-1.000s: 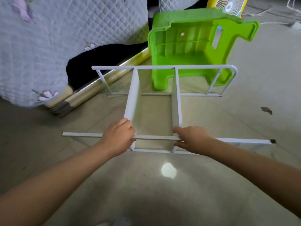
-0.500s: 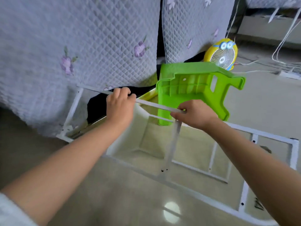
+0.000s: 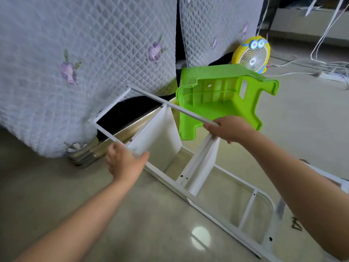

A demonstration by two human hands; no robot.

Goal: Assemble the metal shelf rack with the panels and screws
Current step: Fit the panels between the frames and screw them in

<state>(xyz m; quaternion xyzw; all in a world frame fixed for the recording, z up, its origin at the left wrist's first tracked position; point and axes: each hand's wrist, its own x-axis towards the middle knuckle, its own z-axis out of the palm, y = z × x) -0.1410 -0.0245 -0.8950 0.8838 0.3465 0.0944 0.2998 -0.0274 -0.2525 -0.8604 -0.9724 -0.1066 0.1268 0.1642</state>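
A glossy beige tiled floor (image 3: 132,214) runs up to a bed draped in a grey quilted cover with purple flowers (image 3: 75,63). The white metal shelf rack lies on its side there. Its lower side frame (image 3: 217,210) is flat on the floor and two white sheet panels (image 3: 158,137) stand up from it. The upper side frame (image 3: 160,103) sits tilted across the tops of the panels. Just behind lie a lime-green plastic stool (image 3: 222,103), tipped on its side, and a yellow cartoon desk fan (image 3: 251,55).

The left grip (image 3: 124,163), a bare hand, is curled round the near rail of the upper frame. The right grip (image 3: 230,129) is closed on the far rail where it meets the right-hand panel. Small dark bits at the right edge (image 3: 297,226) may be screws; they are too small to tell.

The step looks like seating the upper frame on the panels. To do it well, I would bring both rails down level. Each panel edge should sit square under its hole before any screw goes in, and the panels should not lean.
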